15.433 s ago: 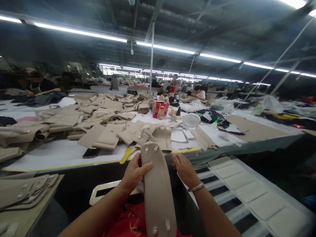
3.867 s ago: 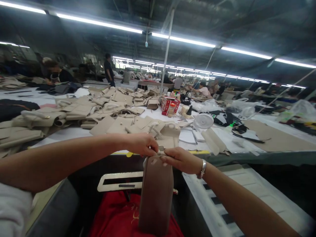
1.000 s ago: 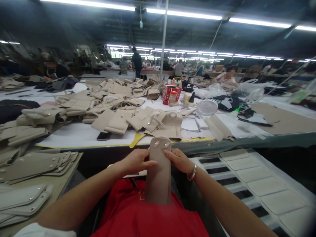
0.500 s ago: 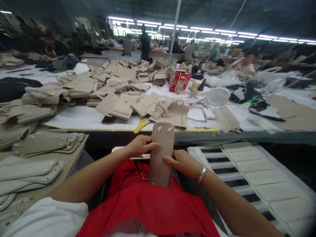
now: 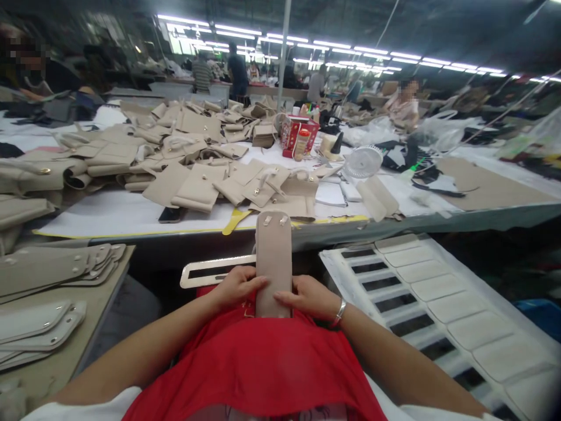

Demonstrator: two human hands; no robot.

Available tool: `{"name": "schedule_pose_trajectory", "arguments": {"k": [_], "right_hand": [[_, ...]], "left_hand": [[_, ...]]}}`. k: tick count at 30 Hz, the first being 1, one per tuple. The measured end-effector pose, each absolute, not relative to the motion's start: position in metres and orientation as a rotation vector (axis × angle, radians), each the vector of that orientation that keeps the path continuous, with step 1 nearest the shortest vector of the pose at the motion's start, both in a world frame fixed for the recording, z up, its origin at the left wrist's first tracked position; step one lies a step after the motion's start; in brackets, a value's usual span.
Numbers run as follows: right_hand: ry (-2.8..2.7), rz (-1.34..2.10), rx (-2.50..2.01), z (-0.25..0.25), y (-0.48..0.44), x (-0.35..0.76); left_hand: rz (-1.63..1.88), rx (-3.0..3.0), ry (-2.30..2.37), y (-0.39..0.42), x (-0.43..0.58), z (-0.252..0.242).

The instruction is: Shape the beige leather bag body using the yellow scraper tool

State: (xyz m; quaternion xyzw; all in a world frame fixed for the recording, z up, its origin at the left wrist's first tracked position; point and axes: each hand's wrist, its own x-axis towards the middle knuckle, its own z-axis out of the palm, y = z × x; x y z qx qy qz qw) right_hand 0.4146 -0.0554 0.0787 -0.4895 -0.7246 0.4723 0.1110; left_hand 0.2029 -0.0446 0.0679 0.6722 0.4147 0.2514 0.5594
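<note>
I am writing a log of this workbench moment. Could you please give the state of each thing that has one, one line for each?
Beige panel: upright, held at its lower part by both hands.
Left hand: gripping the panel's left edge.
Right hand: fingers pressed on the panel's front.
Panel stack: lying flat, layered.
Small fan: tilted on the table; running or not, cannot tell.
Phone: flat, screen dark.

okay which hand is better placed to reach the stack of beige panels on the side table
Left. The left hand grips the left edge of the upright beige panel, on the same side as the stacked panels. The right hand would have to cross over the held panel.
</note>
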Motion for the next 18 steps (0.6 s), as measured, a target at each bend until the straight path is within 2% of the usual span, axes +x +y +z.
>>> {"name": "schedule_pose_trajectory", "arguments": {"k": [3, 10, 18], "right_hand": [[-2.038, 1.574, -1.361, 0.069, -0.075, 0.418], [-1.577, 1.818, -1.177, 0.051, -0.085, 0.419], [-1.296, 1.830, -1.201, 0.039, -0.086, 0.424]], "left_hand": [[0.619, 1.552, 1.020, -0.044, 0.207, 0.062], [0.289, 1.576, 0.846, -0.061, 0.209, 0.037], [0.423, 1.342, 0.771, -0.068, 0.228, 0.035]]}}
